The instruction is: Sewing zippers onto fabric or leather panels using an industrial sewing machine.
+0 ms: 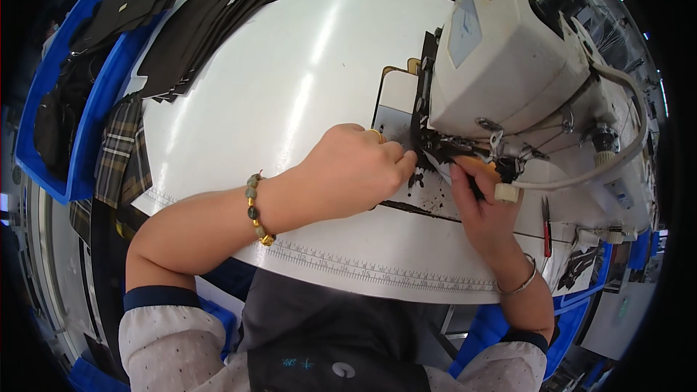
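A white sewing machine (508, 58) stands at the right of a white worktable (290, 51). My left hand (359, 168) is closed beside the machine's needle area, fingers curled and thumb pressed in, next to small dark scraps (416, 178). What its fingers hold, if anything, is hidden. My right hand (483, 207) is closed under the front of the machine head, thumb pointing up. A thin pale pointed piece (437, 165) reaches from near its fingertips toward my left hand; I cannot make out its kind.
Red-handled snips (546, 229) lie right of my right hand. Dark fabric pieces (200, 33) are stacked at the far left. Beside them, a blue bin (94, 120) holds dark cloth, with plaid fabric (120, 145) over its edge. A printed ruler (363, 268) runs along the table's near edge.
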The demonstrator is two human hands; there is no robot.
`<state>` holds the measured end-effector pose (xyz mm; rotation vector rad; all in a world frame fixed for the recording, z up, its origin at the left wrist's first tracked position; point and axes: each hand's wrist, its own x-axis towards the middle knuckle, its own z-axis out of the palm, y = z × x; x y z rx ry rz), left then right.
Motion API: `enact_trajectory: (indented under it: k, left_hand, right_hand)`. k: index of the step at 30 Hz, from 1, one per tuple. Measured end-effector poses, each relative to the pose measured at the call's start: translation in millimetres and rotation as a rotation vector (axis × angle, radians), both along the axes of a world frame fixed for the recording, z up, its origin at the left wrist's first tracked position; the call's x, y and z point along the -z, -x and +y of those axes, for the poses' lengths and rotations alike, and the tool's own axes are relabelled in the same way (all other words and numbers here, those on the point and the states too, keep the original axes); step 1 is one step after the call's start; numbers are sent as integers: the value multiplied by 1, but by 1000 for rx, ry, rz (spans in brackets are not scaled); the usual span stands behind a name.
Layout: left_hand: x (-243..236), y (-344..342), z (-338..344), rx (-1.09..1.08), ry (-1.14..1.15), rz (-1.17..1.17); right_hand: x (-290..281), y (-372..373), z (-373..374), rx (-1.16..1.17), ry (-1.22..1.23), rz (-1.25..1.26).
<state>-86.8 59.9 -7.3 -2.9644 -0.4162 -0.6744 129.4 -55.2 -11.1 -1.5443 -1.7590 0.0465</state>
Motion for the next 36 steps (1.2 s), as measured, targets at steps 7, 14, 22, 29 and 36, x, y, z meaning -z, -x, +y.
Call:
enact_trajectory:
  k: [7, 14, 22, 29, 36]
  left_hand:
    - [8, -12, -2, 22, -90, 21]
    - [13, -18, -2, -8, 138, -115]
    - [8, -15, -4, 40, 122, -7]
    - [2, -7, -7, 7, 127, 62]
    - [-17, 7, -9, 26, 181, 91]
  right_hand:
    - [1, -6, -1, -27, 9, -34]
    - [-2, -3, -2, -29, 81, 43]
    - [0, 1, -1, -145, 69, 106]
    - [3, 5, 3, -134, 135, -14]
    - [1, 9, -5, -123, 244, -206]
